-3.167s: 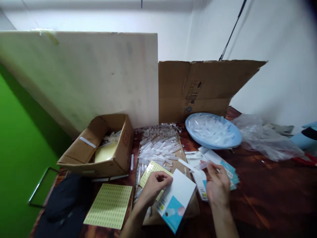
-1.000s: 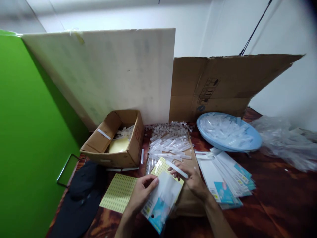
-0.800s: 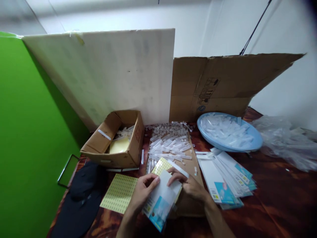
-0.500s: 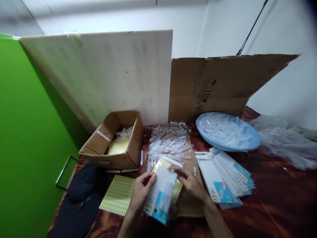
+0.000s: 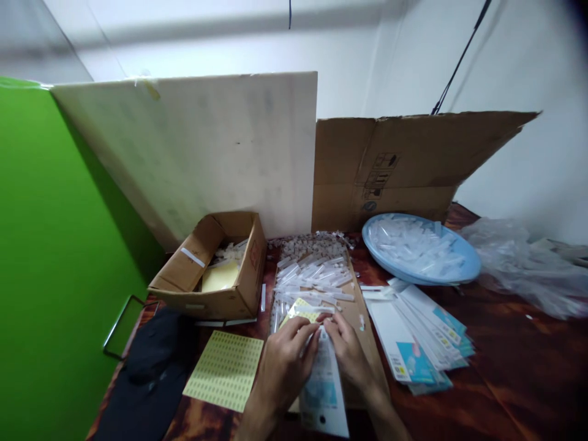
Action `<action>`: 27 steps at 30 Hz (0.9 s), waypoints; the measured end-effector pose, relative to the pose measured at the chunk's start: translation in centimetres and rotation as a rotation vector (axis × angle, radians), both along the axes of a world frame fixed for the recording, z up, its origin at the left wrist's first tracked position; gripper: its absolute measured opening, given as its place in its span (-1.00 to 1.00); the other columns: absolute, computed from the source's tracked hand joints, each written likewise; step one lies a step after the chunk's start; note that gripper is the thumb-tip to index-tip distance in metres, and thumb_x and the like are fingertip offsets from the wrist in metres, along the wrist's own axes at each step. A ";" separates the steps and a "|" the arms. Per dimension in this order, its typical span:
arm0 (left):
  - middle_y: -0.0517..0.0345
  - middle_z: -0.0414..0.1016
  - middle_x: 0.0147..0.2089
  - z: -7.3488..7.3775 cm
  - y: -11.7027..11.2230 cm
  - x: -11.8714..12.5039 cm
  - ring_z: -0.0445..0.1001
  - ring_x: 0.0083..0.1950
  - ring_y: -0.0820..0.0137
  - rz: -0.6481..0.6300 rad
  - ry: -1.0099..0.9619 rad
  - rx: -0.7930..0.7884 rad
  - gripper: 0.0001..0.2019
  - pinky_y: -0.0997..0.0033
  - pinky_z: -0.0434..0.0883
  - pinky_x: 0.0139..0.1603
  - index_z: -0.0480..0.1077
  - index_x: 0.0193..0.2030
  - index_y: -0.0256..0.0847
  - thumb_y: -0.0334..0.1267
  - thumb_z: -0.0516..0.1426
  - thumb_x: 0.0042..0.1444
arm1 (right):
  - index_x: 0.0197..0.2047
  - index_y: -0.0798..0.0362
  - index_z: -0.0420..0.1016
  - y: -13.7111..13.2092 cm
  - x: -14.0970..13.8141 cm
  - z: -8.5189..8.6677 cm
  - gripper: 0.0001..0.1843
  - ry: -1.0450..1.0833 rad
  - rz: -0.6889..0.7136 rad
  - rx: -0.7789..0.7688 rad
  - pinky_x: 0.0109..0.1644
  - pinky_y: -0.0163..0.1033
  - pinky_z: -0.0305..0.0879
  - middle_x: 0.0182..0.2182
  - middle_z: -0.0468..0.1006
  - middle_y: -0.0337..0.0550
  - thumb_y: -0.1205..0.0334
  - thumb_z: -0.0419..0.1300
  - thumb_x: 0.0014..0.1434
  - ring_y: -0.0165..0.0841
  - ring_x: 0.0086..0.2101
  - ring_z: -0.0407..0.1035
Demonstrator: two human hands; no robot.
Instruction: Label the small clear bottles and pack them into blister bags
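Observation:
My left hand (image 5: pixel 288 358) and my right hand (image 5: pixel 351 350) meet at the upper end of a white and blue plastic packet (image 5: pixel 325 395). Fingers of both hands are pinched together there, covering part of that end. The packet hangs toward me, with a dark round spot near its lower edge. Just beyond my fingers, a yellow sticker sheet (image 5: pixel 297 308) lies partly hidden on a cardboard sheet (image 5: pixel 367 343). Many clear plastic strips or tubes (image 5: pixel 312 272) are heaped on that cardboard. Left of my left hand lies another yellow sticker sheet (image 5: pixel 225 370).
An open cardboard box (image 5: pixel 193 300) stands at the left, behind a black cap (image 5: pixel 156 361). Flat packets (image 5: pixel 390 318) are fanned out at the right, below a blue basin (image 5: pixel 468 260) of clear pieces. Crumpled plastic (image 5: pixel 514 263) lies farther right. Cardboard panels (image 5: pixel 220 147) rise behind.
The packet has been turned, showing a different face, and sits lower. My left hand has moved right, and both hands have come together at its upper end.

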State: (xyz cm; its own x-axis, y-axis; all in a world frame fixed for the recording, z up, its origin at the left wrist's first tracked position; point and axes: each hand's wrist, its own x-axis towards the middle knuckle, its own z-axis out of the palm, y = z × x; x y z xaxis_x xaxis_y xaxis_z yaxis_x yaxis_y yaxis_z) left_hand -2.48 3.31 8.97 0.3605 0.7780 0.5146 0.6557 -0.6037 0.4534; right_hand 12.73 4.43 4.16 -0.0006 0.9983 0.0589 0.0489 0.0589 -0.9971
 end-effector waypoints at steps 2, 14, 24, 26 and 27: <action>0.04 0.57 -0.11 -0.2 0.6 0.1 0.56 -0.14 0.29 0.007 0.018 0.007 -0.79 0.33 0.53 -0.12 0.46 0.03 -0.13 -0.36 0.09 0.32 | -0.06 0.06 0.55 -0.1 0.2 -0.1 -0.66 -0.054 0.076 0.030 -0.07 -0.20 0.40 -0.19 0.64 -0.08 0.04 0.06 0.37 -0.22 -0.25 0.49; 0.04 0.54 -0.25 -0.7 1.7 0.6 0.53 -0.22 0.28 -0.103 0.254 0.098 -0.83 0.37 0.47 -0.23 0.46 -0.19 -0.20 -0.41 0.04 0.33 | -0.09 0.02 0.56 -0.9 0.8 0.4 -0.70 -0.316 0.160 0.159 -0.21 -0.20 0.33 -0.31 0.62 -0.08 0.28 -0.01 0.37 -0.17 -0.28 0.50; 0.10 0.54 -0.27 3.8 5.9 -4.5 0.53 -0.26 0.38 0.110 0.024 0.081 -0.87 0.46 0.43 -0.19 0.47 -0.27 -0.19 -0.34 0.10 0.26 | -0.12 0.02 0.51 -0.7 1.4 1.1 -0.66 -0.166 0.083 0.067 -0.28 -0.25 0.30 -0.41 0.60 -0.18 0.07 -0.04 0.43 -0.26 -0.38 0.50; 0.11 0.56 -0.25 6.2 7.0 -7.7 0.53 -0.26 0.36 0.309 0.005 0.145 -0.86 0.42 0.43 -0.16 0.50 -0.26 -0.18 -0.25 0.12 0.25 | -0.10 0.03 0.50 -0.5 2.1 1.0 -0.64 -0.131 0.050 0.031 -0.30 -0.25 0.31 -0.42 0.61 -0.19 0.02 -0.04 0.43 -0.26 -0.39 0.50; 0.11 0.58 -0.25 7.2 7.4 -9.3 0.54 -0.28 0.35 0.408 0.026 0.176 -0.83 0.40 0.42 -0.19 0.52 -0.27 -0.18 -0.20 0.13 0.24 | -0.12 0.03 0.50 -0.5 2.5 0.9 -0.63 -0.126 0.035 0.023 -0.31 -0.25 0.31 -0.42 0.61 -0.19 0.00 -0.04 0.42 -0.26 -0.40 0.50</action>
State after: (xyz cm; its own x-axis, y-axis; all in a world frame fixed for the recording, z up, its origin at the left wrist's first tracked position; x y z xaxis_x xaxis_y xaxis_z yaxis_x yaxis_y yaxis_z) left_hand -11.82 10.66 16.16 0.0566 0.7604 0.6470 0.8663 -0.3596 0.3468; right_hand 15.19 3.96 5.07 -0.0441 0.9959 0.0792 0.1709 0.0857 -0.9816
